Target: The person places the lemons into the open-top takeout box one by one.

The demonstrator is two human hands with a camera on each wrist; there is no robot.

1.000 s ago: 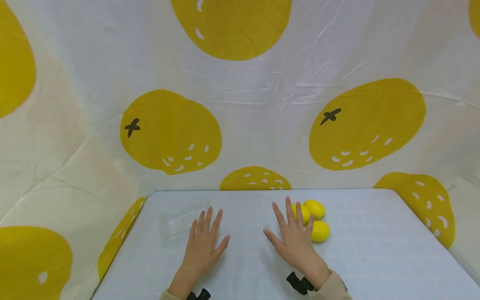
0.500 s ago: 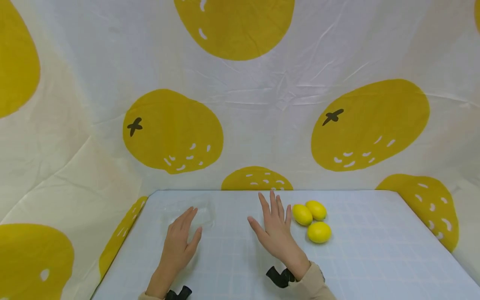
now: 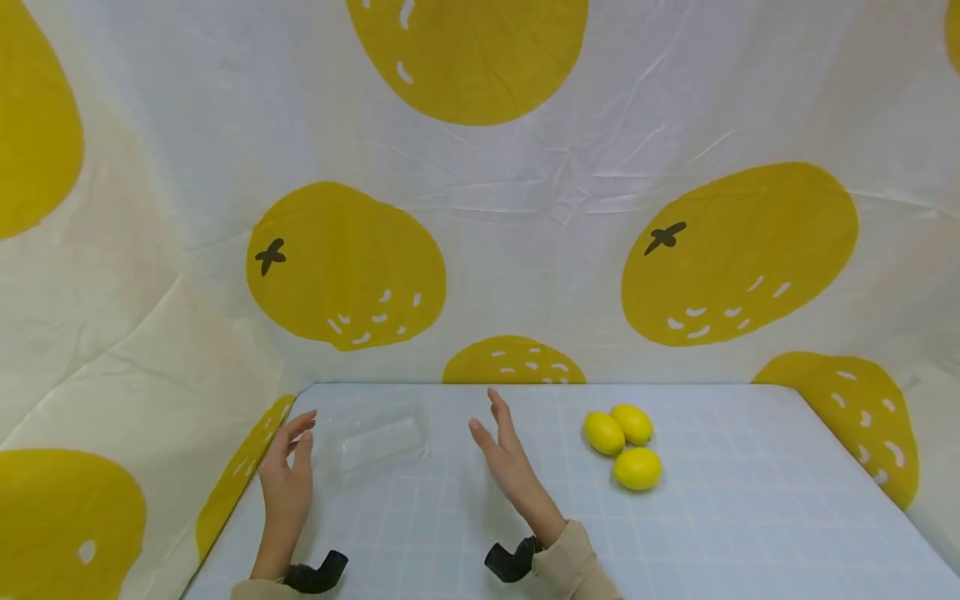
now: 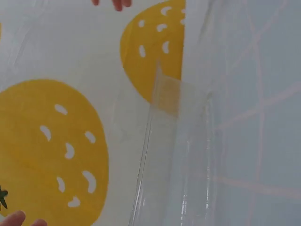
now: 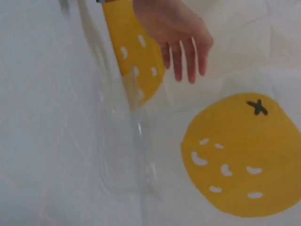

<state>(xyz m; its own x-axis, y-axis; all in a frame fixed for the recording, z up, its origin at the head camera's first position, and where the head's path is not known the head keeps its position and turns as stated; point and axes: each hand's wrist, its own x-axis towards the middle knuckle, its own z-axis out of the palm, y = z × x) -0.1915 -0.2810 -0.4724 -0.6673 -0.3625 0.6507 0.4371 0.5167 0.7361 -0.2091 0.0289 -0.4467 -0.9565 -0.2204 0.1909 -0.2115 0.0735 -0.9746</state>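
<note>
Clear plastic container [image 3: 382,440]: on the far left part of the desk [image 3: 750,492], between the hands and holding nothing visible; its place there probably leaves both ends reachable at once.
Lemons [image 3: 638,468]: three, bunched on the desk to the right of the container, well apart from it; likely grouped to keep them together and within the right hand's reach.
Left hand [image 3: 287,479]: just beside the container's left end, fingers loosely bent, thumb apart; holds nothing and seems not to touch it.
Right hand [image 3: 512,467]: between container and lemons, fingers extended, thumb spread away; grips nothing, touches neither.
Hands' spacing: one on each side, which suggests room being left around the container.
</note>
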